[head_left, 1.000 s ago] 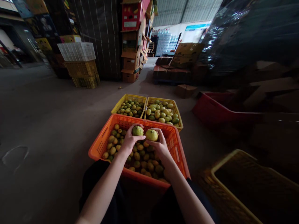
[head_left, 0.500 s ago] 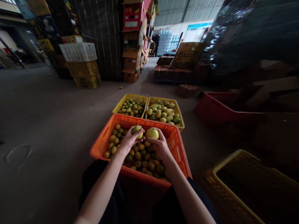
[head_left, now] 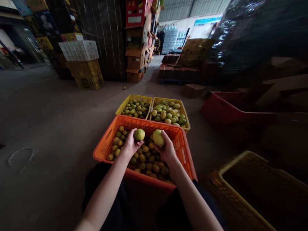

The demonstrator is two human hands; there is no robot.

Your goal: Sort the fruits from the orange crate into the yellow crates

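An orange plastic crate (head_left: 103,147) full of yellow-green citrus fruit stands on the floor right in front of my knees. My left hand (head_left: 131,145) is closed round a greenish fruit (head_left: 139,134) and holds it above the pile. Beside it, my right hand (head_left: 166,149) grips a larger yellow fruit (head_left: 158,138), tilted on end. Both fruits hover over the far half of the crate, a short gap between them.
Two yellow crates of fruit (head_left: 134,109) (head_left: 168,115) sit just beyond the orange one. A red crate (head_left: 223,109) lies to the right, a yellow crate (head_left: 252,189) at the near right. Stacked crates (head_left: 83,65) and cardboard boxes (head_left: 136,41) stand behind on concrete floor.
Both hands turned their fruits: the left one now holds its fruit from below, and the right one has tilted the yellow fruit on end. The view shifted slightly down.
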